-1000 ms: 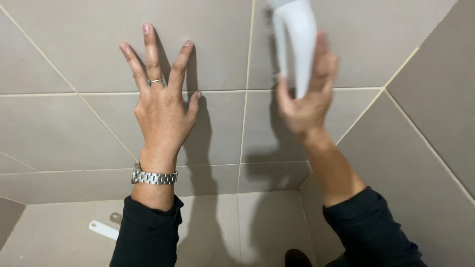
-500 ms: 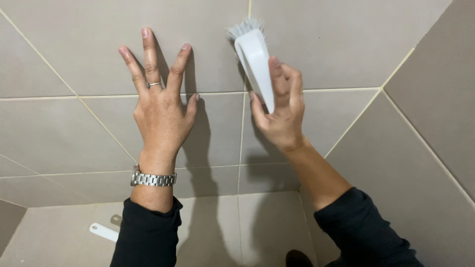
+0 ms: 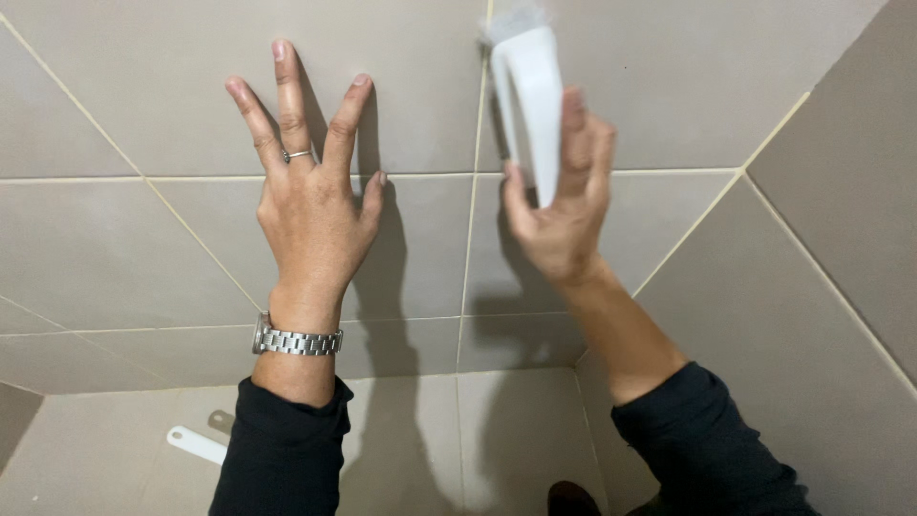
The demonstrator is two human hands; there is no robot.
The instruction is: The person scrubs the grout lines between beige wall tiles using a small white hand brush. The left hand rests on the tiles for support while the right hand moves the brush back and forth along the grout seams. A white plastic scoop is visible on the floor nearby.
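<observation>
The right hand [image 3: 564, 215] is clenched around the lower handle of a white brush [image 3: 530, 105], whose long axis runs nearly upright along the vertical grout line [image 3: 468, 268], bristles at the top pressed at the wall. The left hand [image 3: 310, 205] holds nothing: it lies flat, fingers spread, on the tile [image 3: 143, 248] left of that line, near the brush.
</observation>
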